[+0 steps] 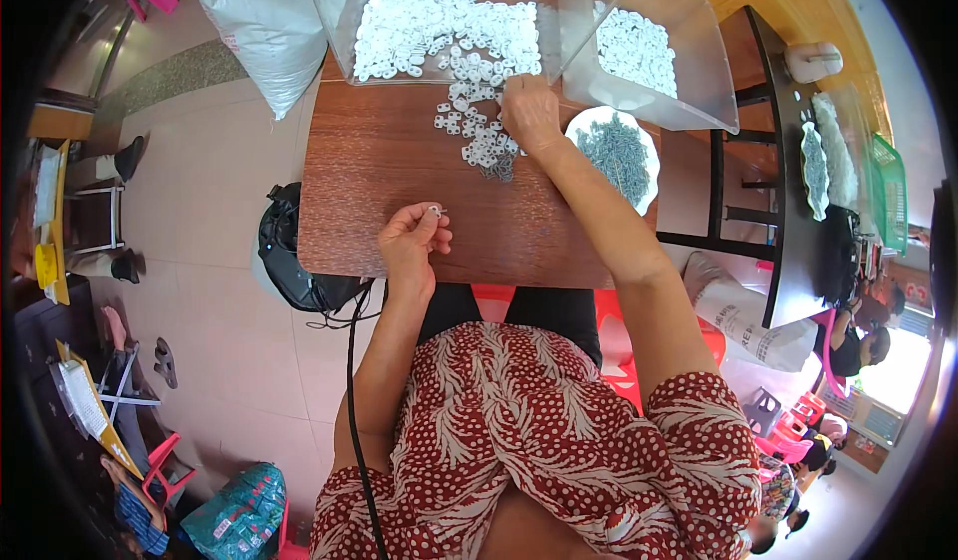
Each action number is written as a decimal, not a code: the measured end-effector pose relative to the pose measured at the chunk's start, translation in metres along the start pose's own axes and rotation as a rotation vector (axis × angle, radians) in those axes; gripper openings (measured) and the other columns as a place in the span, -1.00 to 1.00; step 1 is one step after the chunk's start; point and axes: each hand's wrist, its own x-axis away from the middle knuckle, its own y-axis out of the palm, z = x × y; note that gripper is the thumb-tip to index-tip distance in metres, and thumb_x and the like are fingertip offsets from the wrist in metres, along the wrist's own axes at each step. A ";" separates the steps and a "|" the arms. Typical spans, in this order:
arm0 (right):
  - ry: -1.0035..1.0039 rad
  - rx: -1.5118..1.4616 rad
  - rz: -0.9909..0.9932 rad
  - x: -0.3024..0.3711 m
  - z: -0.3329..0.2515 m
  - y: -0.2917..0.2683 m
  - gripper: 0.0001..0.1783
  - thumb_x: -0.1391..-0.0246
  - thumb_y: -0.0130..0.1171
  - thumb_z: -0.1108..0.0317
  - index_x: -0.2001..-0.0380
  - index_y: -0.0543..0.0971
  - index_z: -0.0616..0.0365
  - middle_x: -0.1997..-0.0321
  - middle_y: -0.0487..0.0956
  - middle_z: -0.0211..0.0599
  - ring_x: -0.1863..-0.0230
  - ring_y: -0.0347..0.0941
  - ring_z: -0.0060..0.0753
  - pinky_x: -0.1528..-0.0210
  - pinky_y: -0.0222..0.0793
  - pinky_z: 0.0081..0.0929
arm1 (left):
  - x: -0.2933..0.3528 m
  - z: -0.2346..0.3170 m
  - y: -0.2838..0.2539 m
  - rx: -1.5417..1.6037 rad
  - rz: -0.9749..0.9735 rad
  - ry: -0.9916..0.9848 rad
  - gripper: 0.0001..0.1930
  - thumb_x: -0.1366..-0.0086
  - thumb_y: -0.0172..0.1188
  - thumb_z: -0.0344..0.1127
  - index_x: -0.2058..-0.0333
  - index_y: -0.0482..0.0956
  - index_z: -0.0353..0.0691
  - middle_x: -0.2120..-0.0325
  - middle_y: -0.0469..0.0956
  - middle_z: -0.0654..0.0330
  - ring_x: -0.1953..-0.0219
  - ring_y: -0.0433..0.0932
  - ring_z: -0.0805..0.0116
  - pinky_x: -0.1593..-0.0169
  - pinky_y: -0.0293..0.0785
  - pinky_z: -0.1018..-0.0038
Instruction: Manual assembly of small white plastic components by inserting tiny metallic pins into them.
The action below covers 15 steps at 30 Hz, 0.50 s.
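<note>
My left hand [407, 251] is closed in a pinch over the near part of the brown table [369, 161], holding a small white plastic clip [435, 211] with a thin metal nail sticking out of it. At the far side, my right hand [532, 113] is curled downward beside the loose white clips [484, 143]; its fingertips are hidden, so what it grips does not show. A few grey nails [499, 169] lie at the near end of that loose pile. Right of my right forearm stands a white dish [651, 166] heaped with grey nails [614, 153].
Two clear plastic bins [344, 21] [714, 71] of white clips stand along the far edge. A white sack [261, 31] is beyond the left corner, and a black bag [284, 231] sits by the left edge. A dark table [788, 251] stands right. A black cable [351, 390] runs past my left arm.
</note>
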 end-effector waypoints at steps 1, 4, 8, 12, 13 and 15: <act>-0.013 -0.030 0.032 0.001 -0.001 -0.004 -0.93 0.18 0.11 0.46 0.58 0.43 0.21 0.54 0.44 -0.06 0.43 0.40 -0.03 0.39 0.34 -0.21 | 0.001 0.000 0.000 0.011 -0.005 0.006 -0.90 -0.20 0.10 -0.43 0.33 0.50 -0.33 0.52 0.53 0.16 0.60 0.47 0.48 0.56 0.38 0.60; 0.032 -0.096 0.084 0.004 -0.005 -0.019 -0.95 0.20 0.07 0.50 0.61 0.42 0.22 0.56 0.44 -0.04 0.42 0.40 -0.02 0.39 0.34 -0.20 | 0.004 0.003 0.001 0.019 -0.007 0.015 -0.90 -0.21 0.09 -0.43 0.34 0.50 -0.33 0.52 0.53 0.16 0.60 0.47 0.48 0.56 0.37 0.60; 0.223 -0.150 0.079 0.010 0.002 -0.024 -0.98 0.21 0.06 0.52 0.62 0.44 0.25 0.58 0.45 -0.05 0.43 0.40 -0.04 0.38 0.33 -0.18 | 0.006 0.005 0.004 0.024 -0.017 0.013 -0.90 -0.21 0.09 -0.43 0.34 0.50 -0.33 0.52 0.52 0.17 0.59 0.47 0.48 0.56 0.37 0.60; 0.189 -0.278 0.088 0.017 -0.003 -0.029 -0.95 0.21 0.09 0.51 0.55 0.50 0.18 0.57 0.45 -0.07 0.42 0.41 -0.03 0.38 0.32 -0.16 | 0.005 0.004 0.001 0.008 -0.008 0.016 -0.90 -0.21 0.08 -0.42 0.34 0.51 -0.33 0.52 0.53 0.17 0.59 0.47 0.48 0.56 0.38 0.60; 0.185 -0.315 0.061 0.019 -0.004 -0.028 -0.93 0.18 0.10 0.49 0.52 0.53 0.15 0.52 0.48 -0.08 0.39 0.42 -0.03 0.35 0.31 -0.16 | 0.004 0.003 0.001 0.014 -0.011 0.011 -0.90 -0.21 0.09 -0.42 0.34 0.51 -0.32 0.52 0.53 0.17 0.59 0.47 0.48 0.56 0.38 0.60; 0.181 -0.354 0.034 0.020 -0.006 -0.027 -0.91 0.16 0.12 0.47 0.48 0.55 0.12 0.46 0.51 -0.08 0.36 0.43 -0.02 0.32 0.31 -0.17 | 0.004 0.002 0.000 0.020 -0.012 0.008 -0.90 -0.21 0.09 -0.42 0.34 0.51 -0.32 0.52 0.53 0.17 0.59 0.47 0.48 0.56 0.38 0.60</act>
